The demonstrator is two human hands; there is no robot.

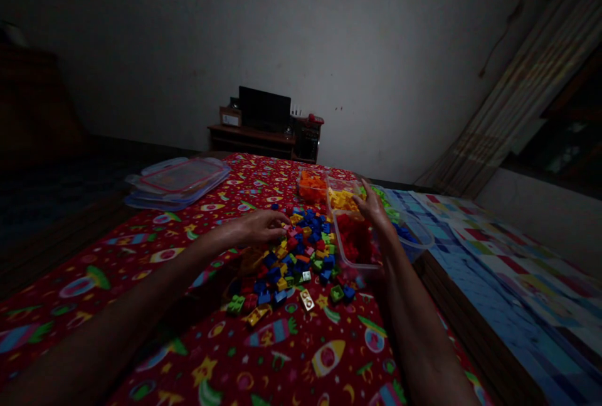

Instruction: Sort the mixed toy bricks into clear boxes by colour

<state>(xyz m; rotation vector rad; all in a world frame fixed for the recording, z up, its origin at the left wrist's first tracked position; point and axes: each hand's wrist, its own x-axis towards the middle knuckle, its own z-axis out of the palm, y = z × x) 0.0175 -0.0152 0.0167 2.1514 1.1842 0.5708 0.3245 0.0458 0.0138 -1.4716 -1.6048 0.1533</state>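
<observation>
A heap of small bricks in red, blue, yellow and green lies on a red patterned cloth. My left hand rests on the heap's far left edge, fingers curled down onto the bricks; what they pinch is too small to tell. My right hand reaches over several clear tubs, fingers spread, above the tub of yellow bricks and beside the tub of red bricks. A tub of orange bricks stands further back.
A stack of clear lids lies at the far left of the cloth. Tubs with green bricks and blue bricks stand right of my hand. A blue chequered sheet lies to the right. A low cabinet with a screen stands by the wall.
</observation>
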